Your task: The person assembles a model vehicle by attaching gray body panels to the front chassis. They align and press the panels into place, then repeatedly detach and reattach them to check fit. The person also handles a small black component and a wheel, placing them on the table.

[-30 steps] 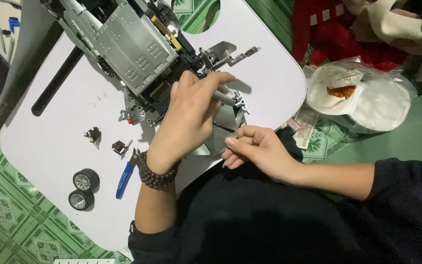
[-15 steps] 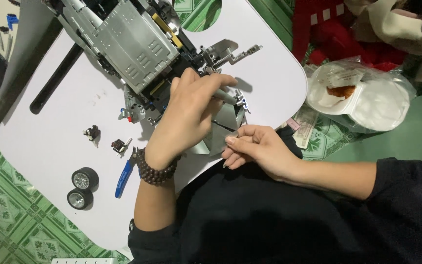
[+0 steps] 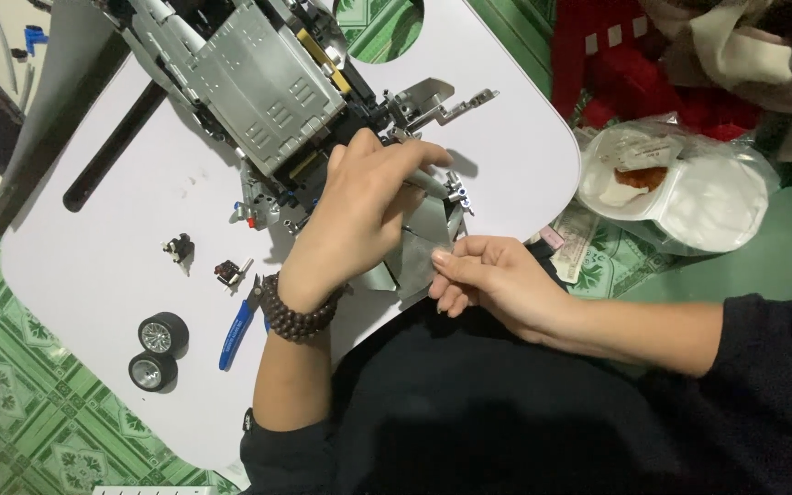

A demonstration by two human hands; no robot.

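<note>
head view: left hand (image 3: 359, 215) curled on grey model (image 3: 272, 87)

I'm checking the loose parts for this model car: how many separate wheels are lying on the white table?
2. One wheel lies near the table's lower left edge; the second wheel sits just below it, touching it. Others may be hidden under the grey model or the left hand.
</note>
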